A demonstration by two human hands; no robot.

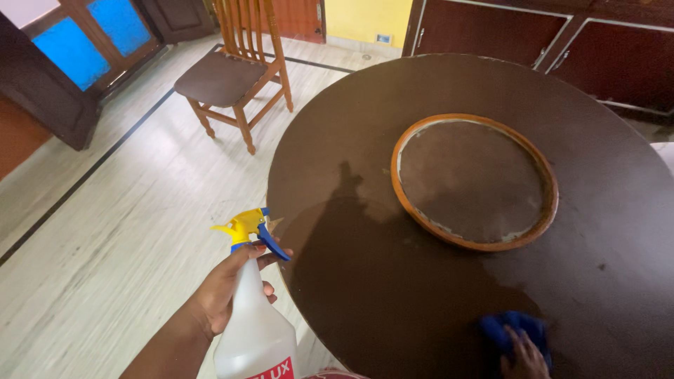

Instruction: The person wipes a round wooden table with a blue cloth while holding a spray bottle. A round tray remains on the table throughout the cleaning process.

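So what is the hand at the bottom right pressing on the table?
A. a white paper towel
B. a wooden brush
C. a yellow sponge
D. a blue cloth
D: the right hand rests on a crumpled blue cloth at the near edge of the round dark table, while the left hand holds a spray bottle.

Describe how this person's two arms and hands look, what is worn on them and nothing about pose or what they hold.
Both are bare. The left hand and its forearm show no sleeve, glove, watch or bracelet up to the frame's bottom edge. Its fingernails look painted a dark reddish shade. Of the right hand only the fingers and part of the back show at the bottom edge; no ring or glove is visible there, and its wrist is out of frame.
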